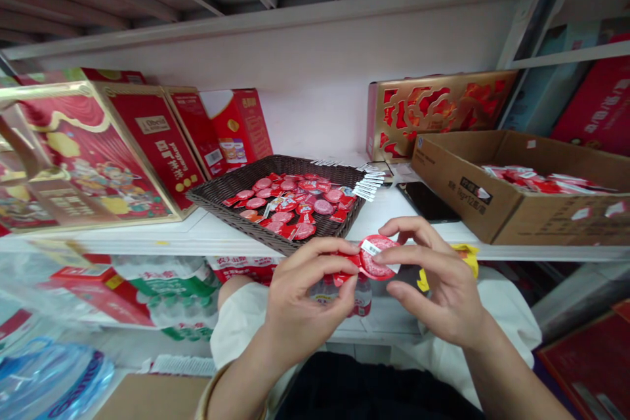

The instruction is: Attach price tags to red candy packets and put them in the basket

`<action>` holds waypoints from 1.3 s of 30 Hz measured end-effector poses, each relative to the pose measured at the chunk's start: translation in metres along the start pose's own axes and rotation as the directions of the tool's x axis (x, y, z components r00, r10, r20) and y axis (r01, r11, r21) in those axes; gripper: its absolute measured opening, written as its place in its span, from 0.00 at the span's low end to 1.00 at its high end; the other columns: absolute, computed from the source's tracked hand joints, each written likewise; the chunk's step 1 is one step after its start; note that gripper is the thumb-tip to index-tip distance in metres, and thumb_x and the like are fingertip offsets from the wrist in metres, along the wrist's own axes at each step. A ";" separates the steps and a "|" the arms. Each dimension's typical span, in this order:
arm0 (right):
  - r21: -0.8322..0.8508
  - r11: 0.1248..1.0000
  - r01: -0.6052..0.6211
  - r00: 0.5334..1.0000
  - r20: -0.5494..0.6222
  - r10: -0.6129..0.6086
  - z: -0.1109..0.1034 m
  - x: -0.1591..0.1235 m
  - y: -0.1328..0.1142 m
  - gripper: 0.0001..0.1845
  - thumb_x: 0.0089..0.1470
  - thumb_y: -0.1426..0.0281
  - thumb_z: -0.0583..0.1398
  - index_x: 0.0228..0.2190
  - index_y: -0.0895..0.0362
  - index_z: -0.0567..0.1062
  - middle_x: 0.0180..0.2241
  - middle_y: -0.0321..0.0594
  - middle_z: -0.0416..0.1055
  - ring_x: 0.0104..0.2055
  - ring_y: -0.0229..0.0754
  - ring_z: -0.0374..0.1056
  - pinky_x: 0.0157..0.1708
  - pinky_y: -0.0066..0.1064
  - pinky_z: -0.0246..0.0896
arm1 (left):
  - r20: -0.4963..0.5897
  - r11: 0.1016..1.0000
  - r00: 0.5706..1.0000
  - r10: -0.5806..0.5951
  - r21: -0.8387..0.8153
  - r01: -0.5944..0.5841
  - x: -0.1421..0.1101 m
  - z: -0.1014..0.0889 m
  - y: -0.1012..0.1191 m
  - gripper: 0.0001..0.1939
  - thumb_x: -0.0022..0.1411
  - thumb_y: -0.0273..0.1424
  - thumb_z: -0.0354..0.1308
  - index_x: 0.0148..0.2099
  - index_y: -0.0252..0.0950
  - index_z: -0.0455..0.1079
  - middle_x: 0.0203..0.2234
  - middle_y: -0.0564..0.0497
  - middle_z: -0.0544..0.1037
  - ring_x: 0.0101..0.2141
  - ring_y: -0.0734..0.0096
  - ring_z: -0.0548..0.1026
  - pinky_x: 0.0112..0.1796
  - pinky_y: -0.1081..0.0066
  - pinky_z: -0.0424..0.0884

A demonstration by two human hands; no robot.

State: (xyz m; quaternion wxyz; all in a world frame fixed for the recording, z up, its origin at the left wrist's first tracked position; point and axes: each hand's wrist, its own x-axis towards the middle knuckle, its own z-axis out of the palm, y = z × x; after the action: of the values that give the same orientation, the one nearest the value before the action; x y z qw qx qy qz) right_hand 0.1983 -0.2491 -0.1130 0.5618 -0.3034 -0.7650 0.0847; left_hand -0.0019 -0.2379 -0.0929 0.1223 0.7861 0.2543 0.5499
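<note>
My left hand (pixel 312 295) pinches the narrow red end of a small red packet (pixel 377 262), which has a round pink part like a flat candy. A white barcode sticker (pixel 370 247) lies across that round part. Fingertips of my right hand (pixel 438 282) rest on the sticker and the packet's edge, while the thumb stays apart below. Just beyond my hands, a dark woven basket (pixel 221 220) holds many similar packets (pixel 295 200). White barcode stickers (pixel 369 184) are lined up along its right rim and stick outward.
An open cardboard box (pixel 447 190) with more red packets stands at the right, beside a black phone (pixel 428 201). Red gift boxes (pixel 147 138) stand left, and a gold box (pixel 438 111) at the back. Bottled drinks (pixel 167 289) sit below the white shelf (pixel 172 233).
</note>
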 end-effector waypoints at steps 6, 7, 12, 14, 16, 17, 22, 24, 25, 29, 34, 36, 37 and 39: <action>0.356 0.898 -0.259 0.934 -0.144 0.326 0.015 -0.006 -0.005 0.17 0.56 0.73 0.63 0.48 0.48 0.73 0.41 0.39 0.73 0.40 0.38 0.72 0.39 0.28 0.70 | -0.020 0.999 1.000 -0.011 -0.042 0.010 -0.011 0.014 -0.001 0.10 0.55 0.17 0.59 0.35 0.37 0.75 0.37 0.47 0.79 0.38 0.70 0.79 0.40 0.73 0.76; 0.397 0.870 -0.291 0.918 -0.140 0.371 0.015 -0.007 -0.006 0.18 0.56 0.72 0.63 0.48 0.49 0.72 0.40 0.39 0.73 0.38 0.37 0.72 0.36 0.26 0.70 | -0.029 0.998 0.999 -0.031 -0.051 0.029 -0.013 0.017 -0.001 0.11 0.55 0.18 0.60 0.37 0.37 0.75 0.39 0.46 0.79 0.40 0.69 0.78 0.41 0.72 0.76; 0.387 0.869 -0.309 0.918 -0.115 0.378 0.011 -0.010 -0.013 0.20 0.54 0.72 0.64 0.48 0.52 0.69 0.37 0.39 0.73 0.36 0.37 0.72 0.36 0.26 0.70 | 0.171 0.870 0.909 -0.379 -0.270 0.413 -0.017 0.026 0.004 0.19 0.61 0.30 0.60 0.55 0.38 0.69 0.41 0.45 0.77 0.34 0.67 0.80 0.32 0.72 0.78; 0.354 0.879 -0.320 0.925 -0.084 0.370 0.010 -0.011 -0.014 0.22 0.54 0.73 0.64 0.50 0.51 0.68 0.38 0.40 0.74 0.37 0.38 0.73 0.37 0.28 0.71 | 0.348 0.702 0.785 -0.512 -0.356 0.616 -0.014 0.028 0.008 0.19 0.65 0.37 0.56 0.56 0.36 0.69 0.30 0.50 0.77 0.22 0.75 0.76 0.23 0.75 0.74; 0.350 0.878 -0.327 0.925 -0.070 0.373 0.010 -0.013 -0.013 0.22 0.55 0.73 0.64 0.50 0.51 0.68 0.39 0.40 0.75 0.38 0.39 0.73 0.39 0.28 0.71 | 0.451 0.583 0.698 -0.556 -0.387 0.715 -0.010 0.029 0.011 0.20 0.67 0.42 0.53 0.50 0.33 0.73 0.23 0.53 0.74 0.16 0.78 0.71 0.19 0.77 0.70; 0.364 0.872 -0.328 0.923 -0.075 0.378 0.011 -0.014 -0.012 0.21 0.55 0.72 0.63 0.50 0.51 0.69 0.39 0.40 0.75 0.38 0.38 0.73 0.40 0.28 0.71 | 0.467 0.555 0.682 -0.563 -0.398 0.730 -0.008 0.030 0.012 0.20 0.66 0.43 0.53 0.47 0.31 0.75 0.22 0.52 0.74 0.15 0.79 0.70 0.19 0.78 0.69; 0.435 0.830 -0.349 0.901 -0.087 0.425 0.011 -0.018 -0.005 0.16 0.59 0.67 0.61 0.50 0.52 0.71 0.38 0.42 0.75 0.39 0.39 0.74 0.38 0.28 0.72 | 0.436 0.489 0.669 -0.602 -0.462 0.740 -0.006 0.034 0.012 0.23 0.63 0.46 0.57 0.45 0.31 0.77 0.22 0.49 0.78 0.15 0.78 0.70 0.18 0.77 0.69; 0.432 0.828 -0.359 0.895 -0.091 0.436 0.011 -0.019 -0.002 0.15 0.59 0.66 0.61 0.49 0.52 0.71 0.38 0.42 0.75 0.38 0.39 0.74 0.37 0.27 0.72 | 0.427 0.465 0.659 -0.619 -0.477 0.746 -0.008 0.037 0.010 0.23 0.63 0.46 0.57 0.46 0.31 0.77 0.22 0.48 0.78 0.15 0.76 0.71 0.19 0.76 0.69; 0.428 0.828 -0.361 0.894 -0.096 0.439 0.011 -0.020 -0.001 0.15 0.59 0.66 0.61 0.48 0.52 0.72 0.38 0.42 0.75 0.38 0.39 0.73 0.37 0.27 0.72 | 0.424 0.455 0.656 -0.624 -0.485 0.747 -0.009 0.039 0.009 0.23 0.63 0.46 0.58 0.46 0.31 0.77 0.21 0.48 0.78 0.15 0.76 0.72 0.19 0.76 0.69; 0.422 0.829 -0.368 0.887 -0.109 0.449 0.010 -0.023 0.004 0.13 0.60 0.66 0.60 0.47 0.52 0.73 0.39 0.41 0.76 0.39 0.38 0.73 0.38 0.27 0.71 | 0.424 0.410 0.644 -0.637 -0.521 0.748 -0.013 0.045 0.005 0.23 0.62 0.46 0.59 0.46 0.31 0.77 0.22 0.47 0.79 0.16 0.75 0.73 0.20 0.76 0.71; 0.436 0.814 -0.384 0.880 -0.094 0.466 0.010 -0.027 0.007 0.14 0.63 0.65 0.57 0.49 0.52 0.73 0.41 0.42 0.76 0.42 0.39 0.73 0.41 0.29 0.71 | 0.424 0.368 0.635 -0.646 -0.556 0.746 -0.017 0.050 -0.002 0.20 0.63 0.44 0.59 0.42 0.31 0.77 0.24 0.46 0.80 0.18 0.74 0.75 0.22 0.76 0.73; 0.435 0.811 -0.391 0.878 -0.088 0.471 0.011 -0.026 0.005 0.15 0.60 0.65 0.60 0.49 0.52 0.72 0.39 0.42 0.77 0.39 0.40 0.74 0.39 0.29 0.73 | 0.427 0.365 0.641 -0.637 -0.566 0.740 -0.017 0.052 -0.003 0.20 0.63 0.44 0.59 0.42 0.31 0.77 0.25 0.47 0.80 0.19 0.74 0.76 0.22 0.76 0.73; 0.432 0.810 -0.396 0.874 -0.093 0.477 0.013 -0.026 0.004 0.15 0.59 0.65 0.62 0.48 0.53 0.72 0.37 0.41 0.77 0.37 0.39 0.74 0.36 0.28 0.73 | 0.431 0.360 0.644 -0.632 -0.572 0.737 -0.018 0.053 -0.004 0.20 0.63 0.45 0.59 0.42 0.31 0.77 0.25 0.47 0.80 0.19 0.73 0.76 0.22 0.75 0.73; 0.422 0.810 -0.407 0.862 -0.114 0.493 0.015 -0.025 0.002 0.14 0.57 0.65 0.63 0.46 0.53 0.72 0.34 0.39 0.76 0.33 0.37 0.73 0.30 0.26 0.73 | 0.446 0.347 0.639 -0.627 -0.574 0.741 -0.018 0.054 -0.003 0.21 0.62 0.46 0.59 0.43 0.31 0.77 0.26 0.46 0.81 0.19 0.72 0.76 0.23 0.74 0.73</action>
State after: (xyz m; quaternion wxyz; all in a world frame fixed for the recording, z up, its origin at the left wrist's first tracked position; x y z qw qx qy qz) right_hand 0.1894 -0.2583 -0.1391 0.6539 -0.3683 -0.5725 0.3301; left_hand 0.0429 -0.2400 -0.1289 0.6548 0.5290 0.3138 0.4393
